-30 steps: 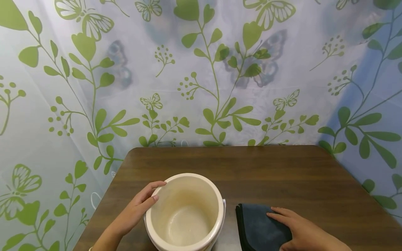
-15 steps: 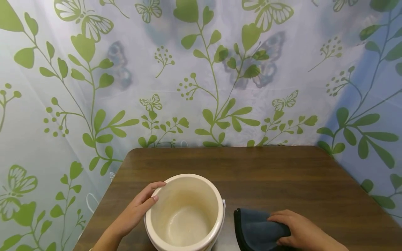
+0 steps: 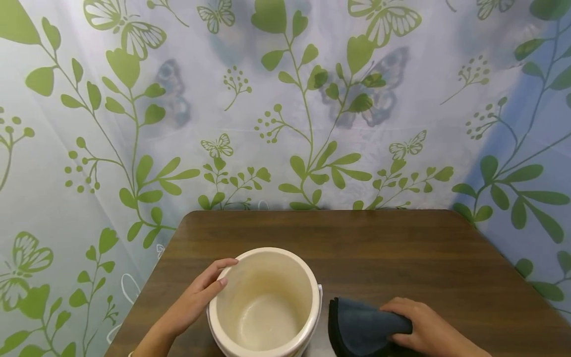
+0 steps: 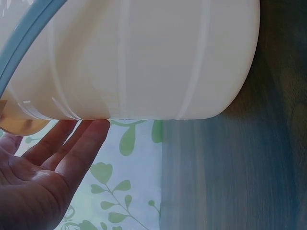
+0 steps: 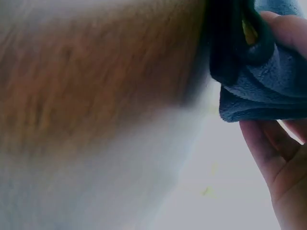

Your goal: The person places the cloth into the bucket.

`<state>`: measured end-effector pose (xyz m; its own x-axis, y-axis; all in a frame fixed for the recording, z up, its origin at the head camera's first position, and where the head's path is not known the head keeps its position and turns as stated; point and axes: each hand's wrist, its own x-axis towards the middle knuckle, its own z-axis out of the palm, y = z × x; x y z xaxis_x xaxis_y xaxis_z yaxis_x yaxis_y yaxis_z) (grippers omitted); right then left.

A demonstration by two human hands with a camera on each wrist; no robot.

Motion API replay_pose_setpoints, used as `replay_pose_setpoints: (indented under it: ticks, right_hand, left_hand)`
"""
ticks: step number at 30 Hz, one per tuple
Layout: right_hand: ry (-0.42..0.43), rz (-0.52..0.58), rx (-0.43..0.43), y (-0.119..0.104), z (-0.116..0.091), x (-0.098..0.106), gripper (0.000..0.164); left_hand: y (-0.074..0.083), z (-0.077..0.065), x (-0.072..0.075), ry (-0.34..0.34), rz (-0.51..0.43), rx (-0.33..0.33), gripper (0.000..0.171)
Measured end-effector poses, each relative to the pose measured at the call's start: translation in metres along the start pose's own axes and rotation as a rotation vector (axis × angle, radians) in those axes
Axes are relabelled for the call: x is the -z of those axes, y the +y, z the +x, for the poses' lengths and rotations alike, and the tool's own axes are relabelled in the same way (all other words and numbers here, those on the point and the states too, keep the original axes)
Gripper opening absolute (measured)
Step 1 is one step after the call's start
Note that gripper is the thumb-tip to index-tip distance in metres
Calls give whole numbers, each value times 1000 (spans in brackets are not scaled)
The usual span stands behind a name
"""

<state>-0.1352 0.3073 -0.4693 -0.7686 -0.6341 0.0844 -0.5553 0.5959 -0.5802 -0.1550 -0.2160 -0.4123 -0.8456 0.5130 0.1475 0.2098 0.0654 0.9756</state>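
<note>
A cream bucket (image 3: pixel 263 302) stands upright near the table's front, its inside showing bare. My left hand (image 3: pixel 194 297) rests at the left of its rim, thumb and a fingertip on the edge. Nearly straight fingers (image 4: pixel 86 146) touch the outer wall in the left wrist view. To the right of the bucket, my right hand (image 3: pixel 428 325) grips a folded blue-grey cloth (image 3: pixel 363 325) with dark edging. The right wrist view has the cloth (image 5: pixel 259 91) bunched between thumb above and fingers (image 5: pixel 264 148) below.
The brown wooden table (image 3: pixel 379 248) reaches back to a pale curtain (image 3: pixel 285 124) printed with green leaves and butterflies. A light-coloured bucket handle (image 4: pixel 31 36) crosses the bucket's side in the left wrist view.
The right hand's fingers, earlier spread on the flat cloth, have closed round it, bunching and lifting its right part. The cloth has slid slightly left. Left hand and bucket stay put.
</note>
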Motion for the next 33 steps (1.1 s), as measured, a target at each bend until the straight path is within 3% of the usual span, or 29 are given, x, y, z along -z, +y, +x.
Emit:
replay_pose_setpoints:
  ticks: [15, 25, 33]
  right_hand:
    - [240, -97, 142, -9, 7, 6, 46]
    - [304, -122, 201, -16, 15, 23, 52]
    - [378, -170, 194, -24, 20, 38, 57]
  left_hand:
    - [-2, 0, 1, 5, 14, -11, 39]
    - [-4, 2, 1, 1, 5, -19, 39]
    - [-4, 1, 0, 11, 9, -6, 39]
